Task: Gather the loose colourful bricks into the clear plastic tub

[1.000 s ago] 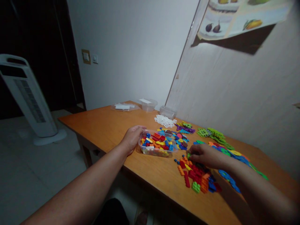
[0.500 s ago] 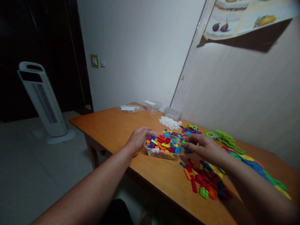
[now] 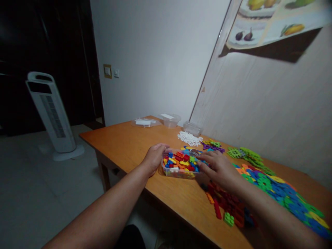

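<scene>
On the worktop (image 3: 124,145), the clear tub (image 3: 178,174) looks light and flexible, best held by its rim. The left hand (image 3: 155,159) grasps its left end; the right hand (image 3: 218,169), fingers parted, has released the green brick (image 3: 192,159), now inside: likely stiff, light, best pinched by its sides.

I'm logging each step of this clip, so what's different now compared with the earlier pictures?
The right hand has moved left from the loose bricks to the plastic container. The green brick it pinched appears let go, now lying among the bricks inside, with the fingers opened. The left hand still holds the container's left end; the loose lime brick stayed put.
</scene>
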